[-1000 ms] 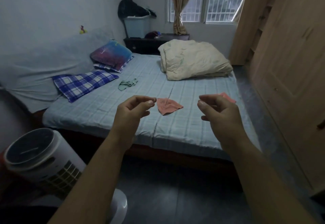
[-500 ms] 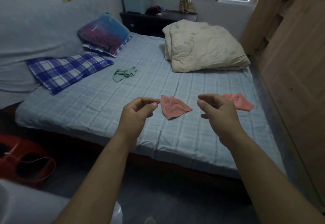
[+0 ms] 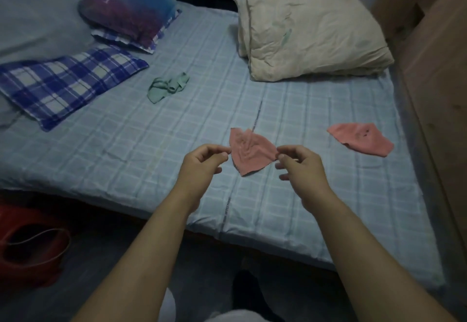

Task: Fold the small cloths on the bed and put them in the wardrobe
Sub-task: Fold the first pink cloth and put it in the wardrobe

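Observation:
Three small cloths lie on the blue checked bed sheet. A crumpled pink cloth lies near the front edge, a second pink cloth further right, and a bunched green cloth further back on the left. My left hand hovers by the near pink cloth's left edge, fingers loosely curled, thumb and forefinger a little apart. My right hand has its curled fingertips at that cloth's right corner. The cloth lies flat on the sheet, and neither hand plainly holds it.
A folded cream duvet fills the back right of the bed. A blue plaid pillow and a purple-blue pillow lie at the left. The wooden wardrobe stands along the right. A red bag sits on the floor.
I have come closer to the bed and the view has tipped down. Both hands have moved forward and inward to the near pink cloth's two sides.

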Motion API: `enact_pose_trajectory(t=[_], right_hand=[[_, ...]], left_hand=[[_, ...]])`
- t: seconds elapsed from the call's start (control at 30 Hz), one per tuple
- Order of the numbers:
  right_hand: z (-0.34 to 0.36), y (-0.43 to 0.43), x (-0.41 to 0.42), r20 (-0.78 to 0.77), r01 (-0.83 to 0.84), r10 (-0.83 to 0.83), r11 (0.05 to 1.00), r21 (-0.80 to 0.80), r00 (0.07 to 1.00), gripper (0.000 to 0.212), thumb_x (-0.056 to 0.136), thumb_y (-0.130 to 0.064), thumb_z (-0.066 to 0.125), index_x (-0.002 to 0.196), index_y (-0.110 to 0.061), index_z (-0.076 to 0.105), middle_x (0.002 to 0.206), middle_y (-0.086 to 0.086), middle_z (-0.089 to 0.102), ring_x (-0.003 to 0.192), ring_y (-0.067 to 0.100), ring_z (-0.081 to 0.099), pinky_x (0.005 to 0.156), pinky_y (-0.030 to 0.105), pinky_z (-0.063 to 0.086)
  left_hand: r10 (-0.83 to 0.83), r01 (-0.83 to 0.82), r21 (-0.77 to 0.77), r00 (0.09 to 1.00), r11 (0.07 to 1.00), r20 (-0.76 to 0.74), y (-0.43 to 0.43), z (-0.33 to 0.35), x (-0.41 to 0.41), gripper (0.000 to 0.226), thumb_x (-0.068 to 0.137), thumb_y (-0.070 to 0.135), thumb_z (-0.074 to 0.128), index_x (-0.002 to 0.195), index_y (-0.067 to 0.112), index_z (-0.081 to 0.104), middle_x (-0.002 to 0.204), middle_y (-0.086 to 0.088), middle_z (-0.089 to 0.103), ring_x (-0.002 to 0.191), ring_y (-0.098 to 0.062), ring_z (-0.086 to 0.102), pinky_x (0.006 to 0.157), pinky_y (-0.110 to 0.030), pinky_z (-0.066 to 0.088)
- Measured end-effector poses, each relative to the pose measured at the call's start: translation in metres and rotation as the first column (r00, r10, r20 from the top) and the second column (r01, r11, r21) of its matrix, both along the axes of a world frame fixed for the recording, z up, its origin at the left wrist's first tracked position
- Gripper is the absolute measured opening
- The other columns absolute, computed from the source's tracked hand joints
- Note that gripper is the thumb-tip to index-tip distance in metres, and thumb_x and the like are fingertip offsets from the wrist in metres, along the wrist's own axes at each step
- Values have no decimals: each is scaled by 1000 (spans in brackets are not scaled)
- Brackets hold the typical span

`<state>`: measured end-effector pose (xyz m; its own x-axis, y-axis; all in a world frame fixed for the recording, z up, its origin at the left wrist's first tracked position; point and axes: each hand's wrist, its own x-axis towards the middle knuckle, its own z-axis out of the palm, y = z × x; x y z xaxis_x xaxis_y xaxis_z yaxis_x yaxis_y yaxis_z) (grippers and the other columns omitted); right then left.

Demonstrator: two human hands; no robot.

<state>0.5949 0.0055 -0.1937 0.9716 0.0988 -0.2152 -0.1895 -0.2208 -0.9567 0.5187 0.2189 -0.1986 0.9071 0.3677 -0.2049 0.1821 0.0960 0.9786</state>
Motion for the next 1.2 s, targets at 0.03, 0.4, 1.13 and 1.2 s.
enact_pose_trajectory(t=[0.03, 0.4, 1.13, 1.2], right_hand=[[-11, 2, 15, -37, -15, 14, 1000, -6, 999, 20, 94, -10, 61, 91, -26, 71, 94, 0, 74, 73, 6, 71, 64, 30, 57], [-110, 23, 111, -366, -65, 32, 995, -79, 930, 27, 98, -3, 46, 110, -18, 64, 108, 2, 70, 91, 22, 70, 71, 37, 57], [-320, 107, 173, -739, 53, -150, 987, -153, 657, 54, 92, 2, 46, 141, -21, 51, 119, 8, 58, 85, 21, 60, 86, 50, 57], [-327, 110, 177, -750, 77, -159, 987, -144, 642, 57, 91, 3, 47, 143, -19, 49, 123, 7, 57, 93, 24, 61, 88, 48, 58]], left_hand=[[8, -8, 6, 999, 1000, -38, -1, -9, 16, 15, 90, 17, 69, 87, 27, 79, 105, 4, 79, 106, -16, 72, 94, -42, 57], [-69, 72, -5, 929, 997, -364, 4, -112, 118, 22, 98, 13, 57, 99, 22, 77, 107, 6, 77, 101, -15, 73, 85, -36, 60], [-222, 195, -113, 738, 974, -638, 34, -343, 222, 50, 94, 2, 50, 139, 22, 55, 123, 4, 61, 73, -14, 60, 67, -32, 53], [-240, 209, -126, 736, 970, -633, 37, -348, 227, 49, 94, 2, 50, 139, 21, 56, 123, 1, 64, 73, -15, 59, 68, -32, 52]])
